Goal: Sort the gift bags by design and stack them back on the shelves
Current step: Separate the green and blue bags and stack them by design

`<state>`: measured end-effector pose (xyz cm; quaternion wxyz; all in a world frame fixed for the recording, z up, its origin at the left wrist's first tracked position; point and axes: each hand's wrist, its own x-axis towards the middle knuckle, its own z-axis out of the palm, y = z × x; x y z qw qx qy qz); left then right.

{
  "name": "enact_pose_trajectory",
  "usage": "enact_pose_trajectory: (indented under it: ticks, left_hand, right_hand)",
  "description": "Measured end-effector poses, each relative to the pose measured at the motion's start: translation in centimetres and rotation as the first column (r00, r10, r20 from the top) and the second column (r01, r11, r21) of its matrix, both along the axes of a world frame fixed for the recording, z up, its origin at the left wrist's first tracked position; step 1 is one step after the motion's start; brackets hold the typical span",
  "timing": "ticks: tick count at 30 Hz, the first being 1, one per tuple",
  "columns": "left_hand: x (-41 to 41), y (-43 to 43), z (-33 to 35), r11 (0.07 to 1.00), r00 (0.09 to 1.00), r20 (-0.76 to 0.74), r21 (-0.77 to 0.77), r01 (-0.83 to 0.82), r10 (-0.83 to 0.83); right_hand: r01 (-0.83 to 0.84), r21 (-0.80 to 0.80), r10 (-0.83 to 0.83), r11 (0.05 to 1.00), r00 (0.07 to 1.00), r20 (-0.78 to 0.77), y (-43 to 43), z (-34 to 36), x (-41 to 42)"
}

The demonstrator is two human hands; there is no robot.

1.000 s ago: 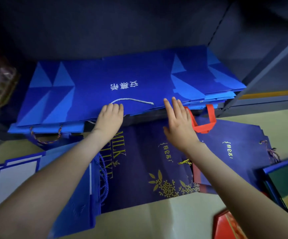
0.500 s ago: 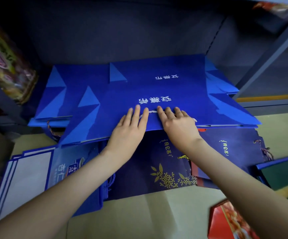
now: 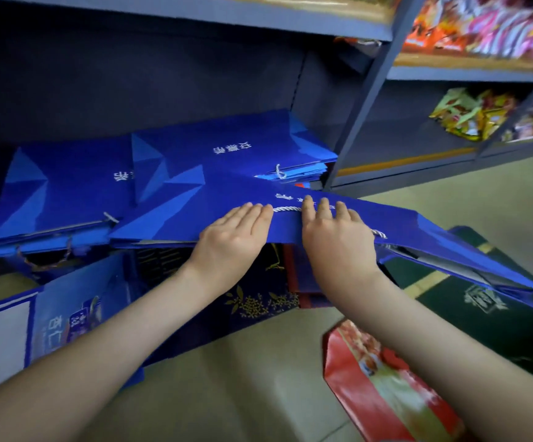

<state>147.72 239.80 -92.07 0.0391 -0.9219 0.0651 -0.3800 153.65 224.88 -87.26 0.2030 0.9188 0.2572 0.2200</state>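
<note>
- Together, left hand (image 3: pixel 233 239) and right hand (image 3: pixel 335 242) reached forward, fingers flat on top, thumbs hidden beneath, gripping a blue gift bag (image 3: pixel 192 215).
- Bag lay tilted across the front edge of the shelf unit (image 3: pixel 359 116), its right end overhanging.

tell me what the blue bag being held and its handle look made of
The blue bag looks like coated paper or thin card: crisp folds, stiff edges, a slight sheen. Its handle seems to be twisted white cord; the spiral strands show.
</note>
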Motion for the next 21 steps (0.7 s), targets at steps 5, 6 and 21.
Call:
enact_pose_trajectory:
  ticks: [5, 6, 21]
  left_hand:
    - [3.1, -5.6, -2.4, 0.991, 0.988, -0.103, 0.059, 0.123, -0.116]
    - [3.5, -7.0, -2.9, 0.987, 0.978, -0.16, 0.064, 0.149, -0.137]
    - [4.7, -10.5, -8.2, 0.976, 0.762, -0.647, 0.176, 0.128, 0.017]
  right_hand:
    - [-0.018, -0.012, 0.018, 1.0, 1.0, -0.009, -7.0, -4.1, 2.4]
    - [-0.02, -0.029, 0.019, 0.999, 0.999, -0.043, -8.6, -5.1, 3.0]
    - [0.403, -0.126, -0.388, 0.906, 0.677, -0.626, -23.4, -14.4, 6.1]
